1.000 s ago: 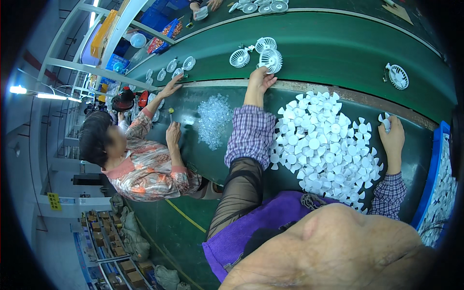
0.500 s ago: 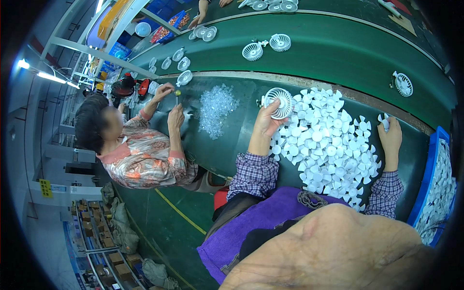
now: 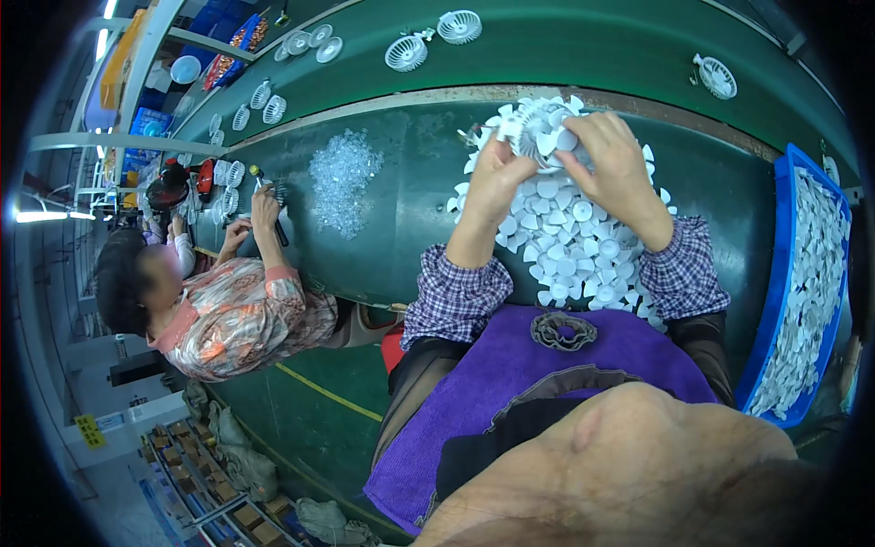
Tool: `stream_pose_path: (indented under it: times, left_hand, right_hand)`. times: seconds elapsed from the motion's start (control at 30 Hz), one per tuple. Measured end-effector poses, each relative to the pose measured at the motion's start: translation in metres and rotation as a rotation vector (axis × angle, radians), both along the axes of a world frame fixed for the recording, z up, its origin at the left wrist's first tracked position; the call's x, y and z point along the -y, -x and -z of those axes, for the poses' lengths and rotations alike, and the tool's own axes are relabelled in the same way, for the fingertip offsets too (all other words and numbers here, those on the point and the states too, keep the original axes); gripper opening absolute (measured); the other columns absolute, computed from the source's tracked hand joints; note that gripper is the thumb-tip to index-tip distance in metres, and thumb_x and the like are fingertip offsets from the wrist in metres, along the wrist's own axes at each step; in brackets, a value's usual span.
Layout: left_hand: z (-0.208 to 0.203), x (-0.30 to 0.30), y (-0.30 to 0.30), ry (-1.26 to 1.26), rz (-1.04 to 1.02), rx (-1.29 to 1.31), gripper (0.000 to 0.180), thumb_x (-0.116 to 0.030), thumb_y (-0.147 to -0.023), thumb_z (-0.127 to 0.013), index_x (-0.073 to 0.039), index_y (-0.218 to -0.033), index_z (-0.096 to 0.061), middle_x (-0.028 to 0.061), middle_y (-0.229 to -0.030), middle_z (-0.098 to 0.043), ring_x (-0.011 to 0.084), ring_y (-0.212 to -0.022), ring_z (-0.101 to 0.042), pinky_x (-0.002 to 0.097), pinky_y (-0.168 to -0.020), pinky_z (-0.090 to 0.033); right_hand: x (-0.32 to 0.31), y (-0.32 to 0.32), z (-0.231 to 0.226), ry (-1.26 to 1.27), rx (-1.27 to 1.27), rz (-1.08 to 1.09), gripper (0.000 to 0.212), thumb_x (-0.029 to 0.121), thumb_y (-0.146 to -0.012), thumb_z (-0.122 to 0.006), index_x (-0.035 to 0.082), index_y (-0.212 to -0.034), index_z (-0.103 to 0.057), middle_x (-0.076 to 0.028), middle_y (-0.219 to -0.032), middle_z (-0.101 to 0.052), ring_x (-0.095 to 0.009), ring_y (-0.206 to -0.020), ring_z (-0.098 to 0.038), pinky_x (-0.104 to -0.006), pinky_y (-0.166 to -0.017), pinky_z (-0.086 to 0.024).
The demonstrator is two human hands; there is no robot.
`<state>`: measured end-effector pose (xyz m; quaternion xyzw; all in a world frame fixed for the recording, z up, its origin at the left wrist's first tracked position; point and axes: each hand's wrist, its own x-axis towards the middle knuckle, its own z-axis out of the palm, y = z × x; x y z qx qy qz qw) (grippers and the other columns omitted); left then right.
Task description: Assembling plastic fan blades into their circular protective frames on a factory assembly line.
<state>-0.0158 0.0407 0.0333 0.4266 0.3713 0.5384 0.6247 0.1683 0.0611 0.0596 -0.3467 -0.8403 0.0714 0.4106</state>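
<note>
Sitting to the left of the white fan-blade pile (image 3: 583,242), a co-worker in a patterned shirt (image 3: 232,314) bends over the green workbench (image 3: 410,210), and a heap of small clear plastic parts (image 3: 342,178) lies between that person and the pile. Above the pile's upper edge the left hand (image 3: 497,178) has its fingers curled tight around the rim of a round white fan grille (image 3: 538,128), while the right hand (image 3: 611,164) pinches a white fan blade against the same grille from the other side. Right of the pile, a blue bin (image 3: 779,301) holds more white blades. Beyond the pile, other grilles (image 3: 406,52) lie on the green conveyor belt (image 3: 583,50).
</note>
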Motion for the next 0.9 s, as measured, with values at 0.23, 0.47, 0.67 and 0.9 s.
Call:
stream_pose_path:
  times: [0.23, 0.47, 0.67, 0.9]
  left_hand:
    - [0.011, 0.01, -0.017, -0.071, -0.076, -0.109, 0.041, -0.001, -0.082, -0.064, 0.002, -0.119, -0.048, 0.0071, -0.106, -0.06, 0.0123, -0.091, -0.059, 0.025, -0.078, -0.05]
    - [0.017, 0.012, -0.018, -0.048, -0.189, -0.155, 0.031, -0.002, -0.083, -0.065, 0.003, -0.112, -0.055, 0.0052, -0.098, -0.063, 0.0084, -0.086, -0.058, 0.0221, -0.073, -0.048]
    - [0.026, 0.016, -0.014, -0.201, -0.062, -0.433, 0.035, -0.007, -0.082, -0.069, -0.001, -0.114, -0.055, 0.0029, -0.089, -0.064, 0.0081, -0.078, -0.058, 0.0236, -0.067, -0.049]
    - [0.031, 0.016, -0.018, -0.155, 0.067, -0.286, 0.037, -0.008, -0.084, -0.067, 0.0, -0.117, -0.052, 0.0043, -0.095, -0.063, 0.0071, -0.081, -0.056, 0.0229, -0.065, -0.048]
  right_hand:
    - [0.007, 0.012, 0.023, 0.004, 0.005, -0.014, 0.04, 0.008, -0.067, -0.068, -0.001, -0.104, -0.056, -0.014, -0.088, -0.054, -0.031, -0.084, -0.053, -0.0393, -0.075, -0.044]
    - [0.013, 0.0, 0.025, 0.125, -0.155, -0.058, 0.037, 0.003, -0.071, -0.069, -0.001, -0.105, -0.056, -0.015, -0.092, -0.056, -0.03, -0.082, -0.056, -0.037, -0.071, -0.046]
    - [0.006, -0.02, 0.029, 0.41, -0.168, -0.185, 0.042, 0.015, -0.078, -0.067, 0.0, -0.114, -0.053, -0.014, -0.099, -0.058, -0.029, -0.087, -0.059, -0.0356, -0.078, -0.046]
    - [0.011, -0.027, 0.031, 0.752, -0.246, -0.233, 0.032, 0.015, -0.078, -0.068, 0.0, -0.104, -0.056, -0.01, -0.092, -0.061, -0.02, -0.087, -0.06, -0.0313, -0.075, -0.046]
